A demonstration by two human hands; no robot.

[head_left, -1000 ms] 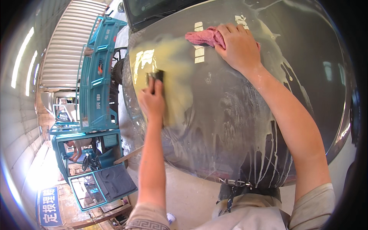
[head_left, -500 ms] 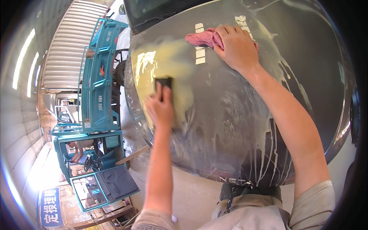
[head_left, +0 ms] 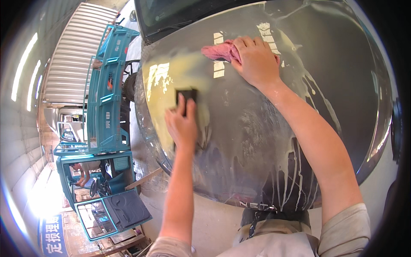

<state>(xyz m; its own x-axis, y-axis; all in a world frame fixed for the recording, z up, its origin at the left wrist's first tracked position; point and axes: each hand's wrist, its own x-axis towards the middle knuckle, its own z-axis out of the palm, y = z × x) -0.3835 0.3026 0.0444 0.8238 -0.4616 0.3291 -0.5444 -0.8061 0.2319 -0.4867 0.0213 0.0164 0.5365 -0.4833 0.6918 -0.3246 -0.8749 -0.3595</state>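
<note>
We've got the car panel (head_left: 239, 111) filling the middle, car window (head_left: 180, 13) past its far left edge, badge (head_left: 259, 206) on the near edge, wearer's body just before that. Block (head_left: 187, 96) is on the panel's left part, under the fingers of the left hand (head_left: 182, 124); cloth (head_left: 219, 52) farther out and to the right, under the right hand (head_left: 257, 62). Right forearm crosses over the panel's right part. Left of the car we have a truck (head_left: 102, 103): bed farther off, cab nearer, wheel (head_left: 129, 88) on the car-facing side. Another person (head_left: 85, 170) shows through the cab frame; sign (head_left: 52, 237) at lower left.
</note>
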